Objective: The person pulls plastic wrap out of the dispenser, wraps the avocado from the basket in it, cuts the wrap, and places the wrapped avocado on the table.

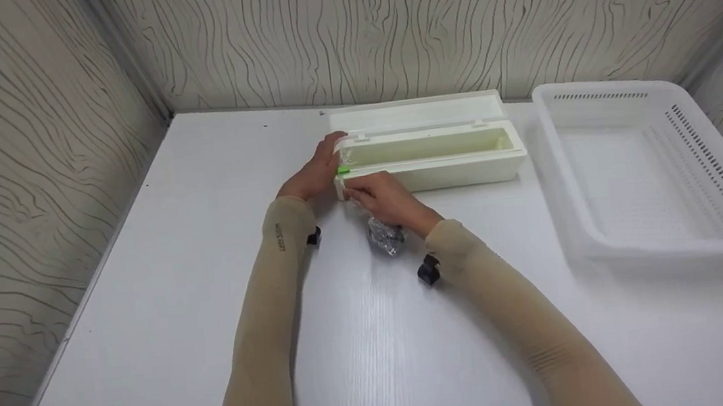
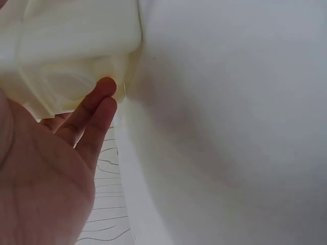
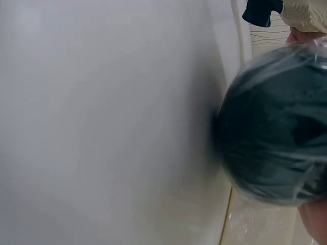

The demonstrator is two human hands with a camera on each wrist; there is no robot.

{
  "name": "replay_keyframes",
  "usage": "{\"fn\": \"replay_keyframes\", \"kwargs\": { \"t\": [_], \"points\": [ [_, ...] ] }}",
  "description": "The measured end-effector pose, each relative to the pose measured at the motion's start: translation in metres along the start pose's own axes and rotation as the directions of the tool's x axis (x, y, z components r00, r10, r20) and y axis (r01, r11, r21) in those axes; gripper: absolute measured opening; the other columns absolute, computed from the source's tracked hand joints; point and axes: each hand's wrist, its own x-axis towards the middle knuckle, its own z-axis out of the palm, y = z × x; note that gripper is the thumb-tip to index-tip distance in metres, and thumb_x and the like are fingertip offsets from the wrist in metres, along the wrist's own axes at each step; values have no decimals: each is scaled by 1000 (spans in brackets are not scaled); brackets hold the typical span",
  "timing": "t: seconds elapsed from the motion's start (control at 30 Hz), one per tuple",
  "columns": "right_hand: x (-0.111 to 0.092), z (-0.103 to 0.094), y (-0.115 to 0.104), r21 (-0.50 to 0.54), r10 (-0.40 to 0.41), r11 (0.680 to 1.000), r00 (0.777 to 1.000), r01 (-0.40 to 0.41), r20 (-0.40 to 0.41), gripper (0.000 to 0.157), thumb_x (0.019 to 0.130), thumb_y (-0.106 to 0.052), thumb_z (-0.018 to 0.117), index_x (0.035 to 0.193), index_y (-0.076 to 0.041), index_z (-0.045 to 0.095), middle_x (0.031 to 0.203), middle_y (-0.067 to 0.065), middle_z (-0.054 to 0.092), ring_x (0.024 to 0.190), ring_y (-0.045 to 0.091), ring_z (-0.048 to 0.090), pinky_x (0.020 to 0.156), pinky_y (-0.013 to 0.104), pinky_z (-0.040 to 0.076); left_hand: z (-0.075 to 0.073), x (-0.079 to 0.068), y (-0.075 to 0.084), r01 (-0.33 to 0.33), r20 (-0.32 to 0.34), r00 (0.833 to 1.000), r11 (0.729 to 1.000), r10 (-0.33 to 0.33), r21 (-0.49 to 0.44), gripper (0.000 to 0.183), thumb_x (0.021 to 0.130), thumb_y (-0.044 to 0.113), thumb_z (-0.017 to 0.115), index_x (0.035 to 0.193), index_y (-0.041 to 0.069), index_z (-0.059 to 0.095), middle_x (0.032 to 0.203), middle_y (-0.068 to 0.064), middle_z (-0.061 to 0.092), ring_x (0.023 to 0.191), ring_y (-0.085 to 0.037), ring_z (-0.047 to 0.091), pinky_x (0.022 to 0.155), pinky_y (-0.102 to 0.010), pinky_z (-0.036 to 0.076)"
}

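A long white box (image 1: 433, 176) with a green slider (image 1: 343, 170) at its left end stands toward the back, its lid (image 1: 416, 113) tipped back. My left hand (image 1: 316, 173) is at the box's left end. In the left wrist view its straight fingers (image 2: 102, 109) touch that end. Just below the slider, my right hand (image 1: 388, 200) has curled fingers that pinch clear plastic film. Beneath that hand is a crumpled film bundle (image 1: 386, 236). Up close in the right wrist view, it is a dark rounded thing (image 3: 276, 127) wrapped in clear film, partly hiding the hand.
A large white basket (image 1: 654, 176) with slotted sides stands on the right of the white table (image 1: 198, 201). Patterned walls (image 1: 342, 35) enclose the back and the sides. A dark band piece (image 1: 429, 269) is strapped at the right wrist.
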Motion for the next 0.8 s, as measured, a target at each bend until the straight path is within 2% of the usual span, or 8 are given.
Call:
{"fn": "replay_keyframes", "kwargs": {
  "t": [0.27, 0.47, 0.63, 0.8],
  "points": [
    [-5, -6, 1, -23, -47, 999, 996, 49, 76, 22, 105, -14, 61, 95, -1, 76, 91, 11, 76, 81, 20, 63, 79, 37, 52, 0, -3, 1, 21, -1, 1000, 1000, -21, 12, 54, 111, 52, 21, 162, 33, 15, 167, -6, 21, 159, -27, 19, 129, -53, 20],
    [-9, -9, -1, -72, -113, 989, 978, 128, 178, 21, 104, -11, 61, 99, -1, 79, 94, 12, 78, 81, 22, 67, 80, 40, 57, -1, -2, -1, 5, -12, 1000, 1000, -5, 20, 51, 112, 49, 22, 160, 31, 17, 165, -7, 24, 157, -27, 21, 128, -54, 21],
    [-13, -15, 1, -77, -146, 983, 965, 166, 218, 19, 102, -8, 62, 100, -2, 79, 96, 11, 79, 85, 23, 71, 82, 40, 59, -1, -2, -2, 8, -14, 1000, 1000, -7, 26, 50, 113, 46, 23, 160, 31, 17, 164, -8, 24, 158, -29, 21, 128, -56, 20],
    [-19, -20, 5, -52, -174, 980, 958, 190, 226, 21, 102, -11, 63, 92, -1, 79, 88, 12, 77, 73, 19, 64, 71, 35, 55, 0, -1, -1, -3, -3, 1000, 1000, 3, 10, 52, 112, 46, 22, 161, 31, 15, 165, -10, 23, 158, -30, 20, 129, -54, 18]
  ]
}}
